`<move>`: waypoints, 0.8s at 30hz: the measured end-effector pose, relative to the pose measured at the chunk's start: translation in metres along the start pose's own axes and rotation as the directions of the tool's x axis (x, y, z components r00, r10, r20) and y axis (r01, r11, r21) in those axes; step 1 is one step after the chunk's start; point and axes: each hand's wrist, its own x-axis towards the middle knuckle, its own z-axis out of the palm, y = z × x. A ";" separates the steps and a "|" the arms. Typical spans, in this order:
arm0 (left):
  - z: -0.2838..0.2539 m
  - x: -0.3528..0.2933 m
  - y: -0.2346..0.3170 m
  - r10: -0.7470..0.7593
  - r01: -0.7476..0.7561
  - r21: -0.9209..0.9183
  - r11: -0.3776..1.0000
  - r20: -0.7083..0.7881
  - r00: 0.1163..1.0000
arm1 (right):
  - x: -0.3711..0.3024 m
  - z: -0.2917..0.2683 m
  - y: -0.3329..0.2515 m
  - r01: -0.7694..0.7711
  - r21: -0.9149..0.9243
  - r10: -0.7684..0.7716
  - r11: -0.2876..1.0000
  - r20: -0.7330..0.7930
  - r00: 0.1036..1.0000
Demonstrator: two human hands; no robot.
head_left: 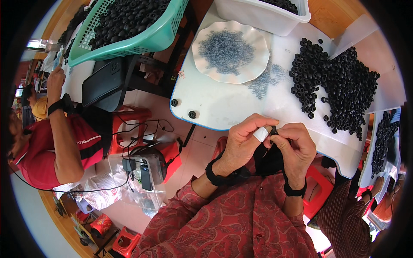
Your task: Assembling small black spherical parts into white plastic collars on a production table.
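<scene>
Close together at the table's near edge, my two hands pinch a small black part [274,130] between their fingertips; its exact shape is mostly hidden. White tape wraps a finger of my left hand [238,144]. From the other side, my right hand [297,150] has thumb and forefinger pressed on the part. Beyond them a wavy-edged white plate [263,58] bears a heap of small clear rings [226,50], with more rings spilled beside it. To the right spreads a pile of black ring-shaped parts [350,88]. Two single black pieces [192,115] sit near the table's left corner.
A white tub [266,19] of black parts stands at the back. At far left a green basket [148,45] holds many more. A person in a red shirt [64,150] sits left, near a red stool [129,124] and cables. Another person's striped clothing [344,219] shows right.
</scene>
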 end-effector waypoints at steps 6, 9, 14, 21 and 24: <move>-0.002 0.001 0.004 -0.010 0.009 0.032 0.999 0.031 0.999 | -0.001 -0.001 0.000 0.000 -0.017 0.000 1.000 0.025 1.000; -0.007 0.003 0.008 -0.084 0.084 0.011 0.996 0.047 0.995 | -0.001 -0.004 -0.002 -0.105 0.065 0.101 0.992 0.062 0.993; -0.021 0.015 0.017 -0.184 0.189 0.002 0.982 0.238 0.954 | 0.000 -0.005 -0.002 -0.109 0.085 0.093 0.990 0.169 0.981; -0.024 0.018 0.022 -0.244 0.239 0.050 0.970 0.241 0.939 | 0.002 -0.003 -0.006 -0.014 -0.050 0.025 0.999 0.217 0.976; -0.020 0.017 0.018 -0.260 0.264 0.009 0.965 0.194 0.946 | 0.000 -0.002 -0.004 0.000 -0.094 0.016 0.996 0.180 0.984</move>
